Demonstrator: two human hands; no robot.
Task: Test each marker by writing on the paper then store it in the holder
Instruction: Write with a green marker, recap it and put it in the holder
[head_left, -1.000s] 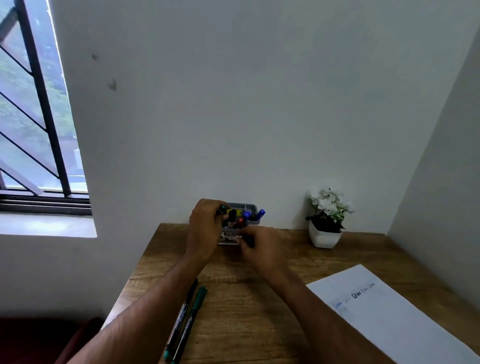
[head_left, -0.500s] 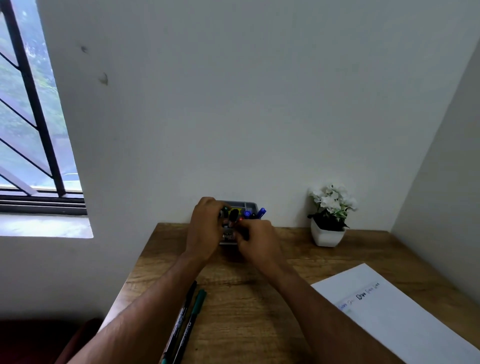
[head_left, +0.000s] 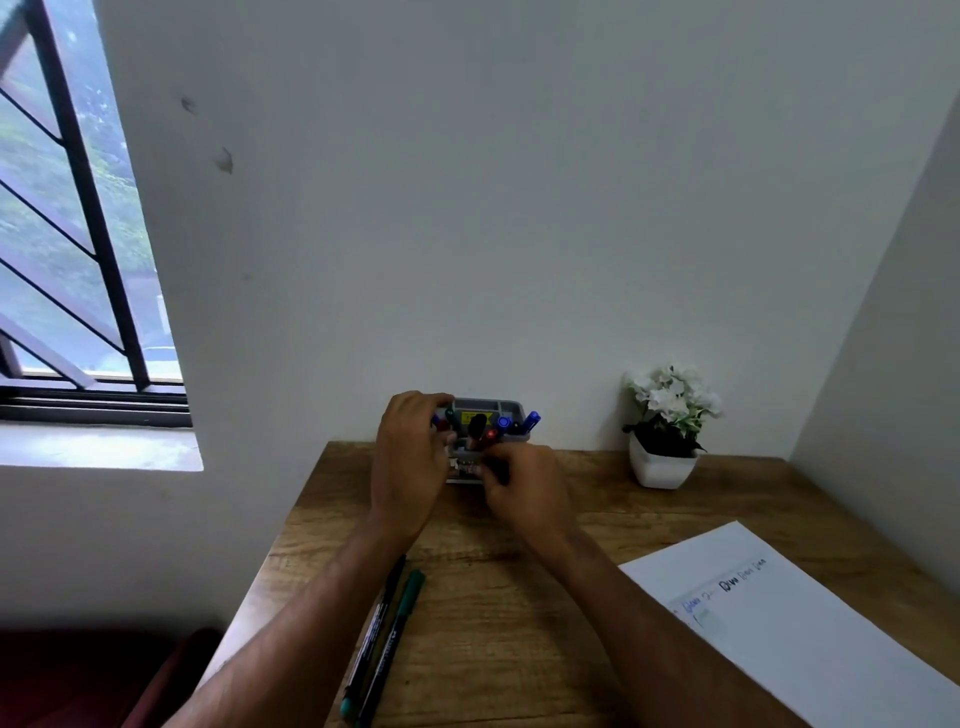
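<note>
A grey marker holder (head_left: 511, 406) stands at the back of the wooden table (head_left: 488, 582), against the wall. Several markers with blue, red and black caps stick up in it. My left hand (head_left: 410, 462) grips its left side, fingers over the top edge. My right hand (head_left: 524, 491) has its fingers curled against the holder's lower front; what they pinch there is hidden. A black marker (head_left: 375, 618) and a green marker (head_left: 401, 616) lie side by side near the table's left front. The white paper (head_left: 810, 639) with several short test scribbles lies at the right.
A white pot with white flowers (head_left: 665, 431) stands at the back right, close to the holder. Walls close the table at the back and right. A barred window (head_left: 78, 260) is on the left, and a dark red seat (head_left: 104, 680) sits below the table's left edge.
My right hand rose to the marker tops half a second ago and has dropped back to the holder's front. My left hand stays on the holder's left side.
</note>
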